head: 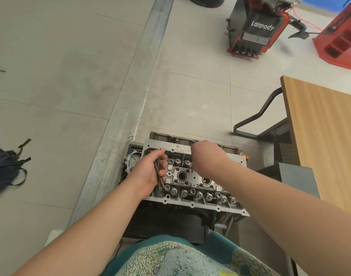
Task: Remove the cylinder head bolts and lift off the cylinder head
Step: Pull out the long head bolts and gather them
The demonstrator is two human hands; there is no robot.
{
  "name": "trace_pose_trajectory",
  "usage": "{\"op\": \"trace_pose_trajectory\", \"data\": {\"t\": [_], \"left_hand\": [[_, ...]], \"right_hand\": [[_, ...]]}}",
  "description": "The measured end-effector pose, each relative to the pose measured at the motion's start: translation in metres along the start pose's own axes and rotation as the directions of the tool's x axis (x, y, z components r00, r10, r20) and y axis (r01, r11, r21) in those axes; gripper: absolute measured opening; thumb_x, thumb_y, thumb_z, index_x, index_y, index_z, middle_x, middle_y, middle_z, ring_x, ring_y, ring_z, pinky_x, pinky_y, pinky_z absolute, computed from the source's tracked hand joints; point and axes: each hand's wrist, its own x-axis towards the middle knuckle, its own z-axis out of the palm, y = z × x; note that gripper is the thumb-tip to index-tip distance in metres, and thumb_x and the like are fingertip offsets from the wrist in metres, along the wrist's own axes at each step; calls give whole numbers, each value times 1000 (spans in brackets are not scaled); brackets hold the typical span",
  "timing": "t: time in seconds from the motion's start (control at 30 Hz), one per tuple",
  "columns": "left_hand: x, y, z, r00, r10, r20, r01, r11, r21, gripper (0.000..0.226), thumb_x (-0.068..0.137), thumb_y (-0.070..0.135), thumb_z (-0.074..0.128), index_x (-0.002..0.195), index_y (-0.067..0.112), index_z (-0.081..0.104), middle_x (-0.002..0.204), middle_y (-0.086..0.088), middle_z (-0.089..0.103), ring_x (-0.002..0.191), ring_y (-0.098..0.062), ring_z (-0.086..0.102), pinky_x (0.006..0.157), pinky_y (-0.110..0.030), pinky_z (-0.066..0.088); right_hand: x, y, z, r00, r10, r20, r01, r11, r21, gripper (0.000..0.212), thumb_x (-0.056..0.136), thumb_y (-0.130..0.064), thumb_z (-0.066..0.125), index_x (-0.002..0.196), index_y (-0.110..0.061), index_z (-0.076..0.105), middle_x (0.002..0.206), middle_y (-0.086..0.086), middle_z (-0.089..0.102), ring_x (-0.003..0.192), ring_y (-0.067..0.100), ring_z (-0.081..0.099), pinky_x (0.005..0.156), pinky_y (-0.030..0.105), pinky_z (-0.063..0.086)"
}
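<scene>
One cylinder head (192, 176) sits just below the centre of the frame, on a dark stand (164, 226) right in front of my lap. It is a pale grey aluminium casting with a flat machined rim drilled with small holes. Along its lower edge runs a row of round valve springs (199, 194), about nine that I can count, and a shorter row shows along the upper side between my two hands. Two large round bores open in the middle plate, one near my left hand and one beside my right forearm.

My left hand (150, 172), at the left end of the head, has its fingers curled round a bundle of long dark bolts (157, 172); I can make out two or three shafts, but the exact count is not clear. Their lower ends reach down to the corner of the head.

My right hand (205, 156) is over the upper edge of the head, knuckles toward the camera, fingers bent down out of sight, so I cannot tell whether it has hold of anything.

At middle right stands one wooden table (326, 136) with one dark chair (270, 126) beside it. One red and black machine (256, 26) stands at the top, a red rack (342, 40) at upper right, and one dark bag (5, 166) lies at the left edge.
</scene>
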Motion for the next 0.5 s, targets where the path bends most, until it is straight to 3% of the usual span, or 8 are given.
{"op": "trace_pose_trajectory", "data": {"t": [0.13, 0.23, 0.33, 0.4, 0.5], "left_hand": [[4, 7, 9, 998, 53, 31, -57, 991, 125, 22, 107, 30, 59, 92, 15, 63, 73, -3, 61, 56, -15, 45, 53, -31, 36], [6, 11, 16, 996, 65, 56, -73, 987, 144, 21, 107, 28, 58, 91, 15, 62, 74, -3, 63, 55, -15, 47, 51, -29, 36], [6, 13, 16, 996, 54, 69, -63, 989, 137, 20, 107, 27, 57, 91, 15, 62, 74, -3, 62, 56, -14, 46, 51, -28, 36], [5, 13, 13, 996, 51, 74, -61, 988, 143, 19, 107, 26, 58, 93, 14, 62, 75, -3, 62, 56, -15, 46, 51, -28, 36], [4, 12, 9, 997, 43, 64, -53, 986, 158, 17, 107, 26, 59, 95, 14, 62, 75, -3, 63, 56, -14, 46, 52, -28, 37]], "right_hand": [[-7, 10, -4, 997, -62, -45, 63, 998, 6, 11, 87, -4, 56, 89, -12, 64, 81, 5, 62, 71, 23, 60, 63, 37, 57], [-2, 5, 6, 996, -67, 63, 66, 998, 25, 5, 95, -21, 57, 94, -16, 57, 94, 0, 54, 85, 23, 58, 75, 41, 58], [3, -1, 30, 990, -25, 141, 20, 999, 32, 9, 95, -25, 61, 99, -16, 60, 87, -2, 52, 79, 21, 58, 68, 38, 55], [4, -1, 43, 996, 5, 90, -11, 998, 69, 15, 93, -24, 61, 106, -17, 58, 84, -3, 52, 75, 20, 57, 61, 37, 54], [5, 1, 49, 995, 93, 37, -95, 994, 54, 16, 89, -27, 61, 99, -18, 52, 81, -3, 55, 65, 17, 52, 47, 29, 40]]}}
